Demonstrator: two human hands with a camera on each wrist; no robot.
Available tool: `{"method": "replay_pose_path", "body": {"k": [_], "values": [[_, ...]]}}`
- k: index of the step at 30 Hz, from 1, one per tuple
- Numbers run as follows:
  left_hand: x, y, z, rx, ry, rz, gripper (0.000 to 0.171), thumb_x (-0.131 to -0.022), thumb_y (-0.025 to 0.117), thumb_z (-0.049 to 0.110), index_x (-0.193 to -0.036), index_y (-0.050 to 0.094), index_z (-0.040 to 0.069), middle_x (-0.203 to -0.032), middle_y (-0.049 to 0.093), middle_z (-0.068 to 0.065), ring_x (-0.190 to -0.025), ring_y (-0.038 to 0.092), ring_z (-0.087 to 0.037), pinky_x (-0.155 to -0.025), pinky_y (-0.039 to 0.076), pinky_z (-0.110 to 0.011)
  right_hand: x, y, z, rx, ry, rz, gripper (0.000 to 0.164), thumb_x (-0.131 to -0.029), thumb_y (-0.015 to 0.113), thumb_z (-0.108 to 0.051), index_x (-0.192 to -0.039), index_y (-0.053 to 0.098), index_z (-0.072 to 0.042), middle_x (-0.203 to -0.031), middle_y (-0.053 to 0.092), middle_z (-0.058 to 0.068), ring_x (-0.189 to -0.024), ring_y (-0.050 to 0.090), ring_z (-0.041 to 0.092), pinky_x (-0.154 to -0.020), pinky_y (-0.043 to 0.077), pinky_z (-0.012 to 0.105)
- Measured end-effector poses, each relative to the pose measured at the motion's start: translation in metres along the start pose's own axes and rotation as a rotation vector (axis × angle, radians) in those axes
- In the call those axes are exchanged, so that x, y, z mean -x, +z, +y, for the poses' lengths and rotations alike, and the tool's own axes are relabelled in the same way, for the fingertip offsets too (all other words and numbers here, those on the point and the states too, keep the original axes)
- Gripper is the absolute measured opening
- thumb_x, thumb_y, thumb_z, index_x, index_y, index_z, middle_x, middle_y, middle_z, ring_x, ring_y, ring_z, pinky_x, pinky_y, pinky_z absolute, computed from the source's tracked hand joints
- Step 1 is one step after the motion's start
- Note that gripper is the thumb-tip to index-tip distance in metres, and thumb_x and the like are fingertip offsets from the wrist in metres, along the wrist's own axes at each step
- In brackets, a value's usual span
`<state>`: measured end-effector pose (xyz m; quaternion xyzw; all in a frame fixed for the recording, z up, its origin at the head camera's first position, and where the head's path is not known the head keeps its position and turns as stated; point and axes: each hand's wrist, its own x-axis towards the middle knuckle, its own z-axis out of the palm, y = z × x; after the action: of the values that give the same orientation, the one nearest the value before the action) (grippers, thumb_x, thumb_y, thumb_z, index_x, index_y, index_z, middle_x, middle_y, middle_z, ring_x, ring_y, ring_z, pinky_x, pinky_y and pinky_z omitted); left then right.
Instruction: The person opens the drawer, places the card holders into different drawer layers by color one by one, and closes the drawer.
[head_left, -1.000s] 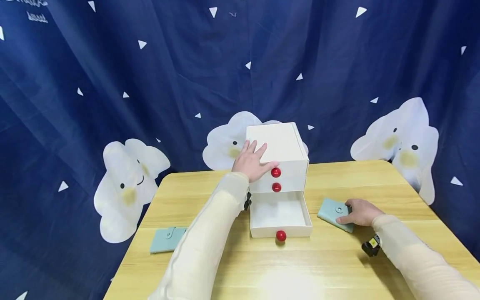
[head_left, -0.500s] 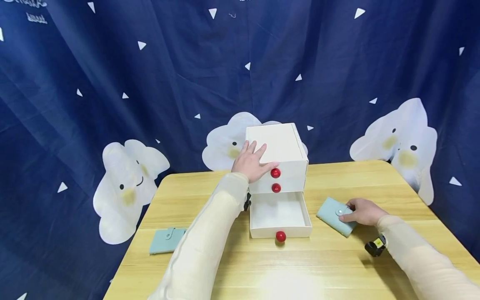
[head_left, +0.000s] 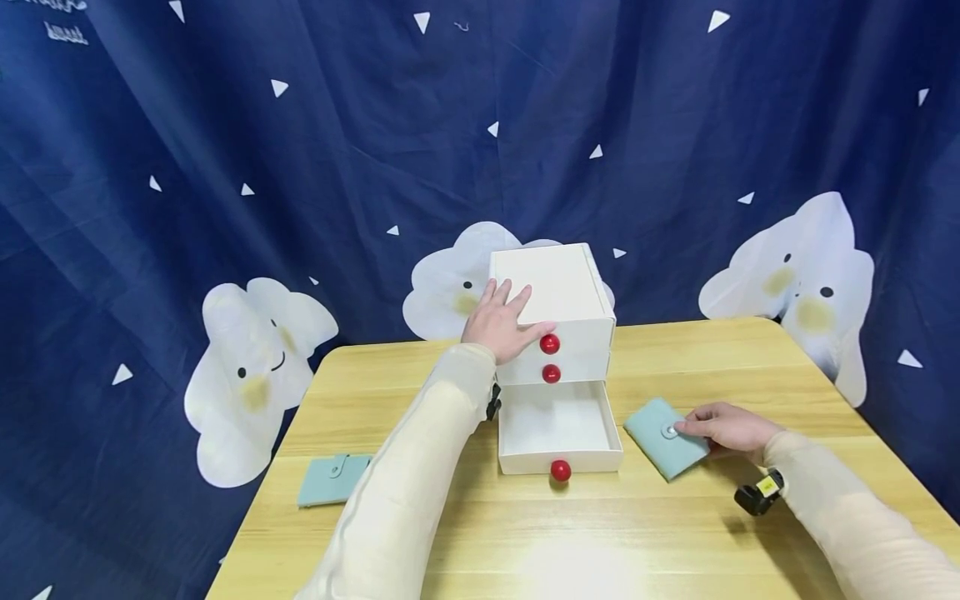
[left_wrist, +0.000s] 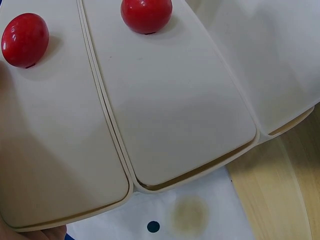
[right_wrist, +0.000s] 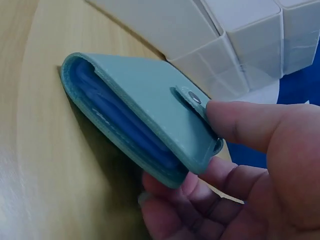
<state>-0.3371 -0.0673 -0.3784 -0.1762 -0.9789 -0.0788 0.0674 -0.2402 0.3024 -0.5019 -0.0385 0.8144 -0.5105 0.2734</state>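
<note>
A white chest of drawers (head_left: 577, 350) with red knobs stands at the table's back middle, its bottom drawer (head_left: 558, 417) pulled out and bare inside. My left hand (head_left: 501, 327) rests on its top left edge, fingers spread over the top and thumb across the front near the upper red knob (head_left: 550, 343). To the right, my right hand (head_left: 731, 429) pinches a light blue card wallet (right_wrist: 145, 100) with a snap strap, thumb above by the snap and fingers beneath. In the right wrist view the wallet is tilted, its near edge raised, blue sleeves showing inside.
A second light blue card wallet (head_left: 333, 481) lies at the table's left, partly hidden behind the left sleeve (head_left: 408, 483). The wooden table (head_left: 525, 533) ends at the back before a dark blue curtain (head_left: 360, 125) with clouds.
My right hand has tilted the card wallet and shifted it slightly left toward the chest, its fingers now further under it. The left hand stays where it was.
</note>
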Motion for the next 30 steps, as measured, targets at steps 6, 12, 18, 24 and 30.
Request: {"method": "replay_pose_path", "body": {"k": [6, 12, 18, 24, 30], "values": [[0.001, -0.002, 0.0, 0.002, -0.006, -0.002, 0.088, -0.083, 0.032, 0.082, -0.152, 0.03, 0.028, -0.158, 0.022, -0.008, -0.146, 0.008, -0.031, -0.117, 0.013, -0.039, -0.002, 0.005, 0.008, -0.168, -0.003, -0.051, 0.023, -0.095, 0.06, -0.022, -0.093, 0.066, 0.0, -0.08, 0.064, 0.002, -0.072, 0.058, 0.013, -0.065, 0.053, 0.03], [0.002, -0.003, 0.001, -0.006, 0.004, 0.0, 0.088, -0.083, 0.031, 0.081, -0.152, 0.03, 0.027, -0.158, 0.022, -0.009, -0.146, 0.009, -0.032, -0.117, 0.012, -0.038, -0.001, 0.011, 0.014, -0.275, 0.015, -0.057, 0.021, -0.094, 0.06, -0.017, -0.101, 0.065, 0.002, -0.083, 0.069, 0.007, -0.072, 0.065, 0.014, -0.066, 0.056, 0.028], [0.001, -0.003, 0.001, -0.002, 0.004, -0.001, 0.088, -0.083, 0.031, 0.082, -0.152, 0.03, 0.027, -0.158, 0.022, -0.009, -0.146, 0.008, -0.031, -0.117, 0.013, -0.039, 0.0, 0.014, 0.017, -0.292, 0.013, -0.056, 0.021, -0.095, 0.059, -0.017, -0.1, 0.065, 0.002, -0.083, 0.07, 0.007, -0.071, 0.066, 0.014, -0.066, 0.056, 0.026], [0.001, -0.003, 0.002, 0.004, -0.001, -0.001, 0.088, -0.083, 0.031, 0.082, -0.152, 0.029, 0.028, -0.158, 0.021, -0.009, -0.146, 0.008, -0.031, -0.117, 0.013, -0.039, 0.003, 0.016, 0.017, -0.329, -0.003, -0.071, 0.024, -0.096, 0.057, -0.017, -0.104, 0.066, 0.004, -0.085, 0.071, 0.009, -0.073, 0.067, 0.015, -0.066, 0.055, 0.026], [0.003, -0.002, 0.002, 0.001, -0.004, -0.001, 0.088, -0.082, 0.031, 0.083, -0.152, 0.03, 0.028, -0.158, 0.021, -0.008, -0.146, 0.008, -0.031, -0.117, 0.013, -0.039, 0.005, 0.018, 0.014, -0.373, -0.026, -0.083, 0.021, -0.097, 0.055, -0.014, -0.104, 0.066, 0.002, -0.088, 0.072, 0.008, -0.077, 0.068, 0.014, -0.069, 0.055, 0.026]]}}
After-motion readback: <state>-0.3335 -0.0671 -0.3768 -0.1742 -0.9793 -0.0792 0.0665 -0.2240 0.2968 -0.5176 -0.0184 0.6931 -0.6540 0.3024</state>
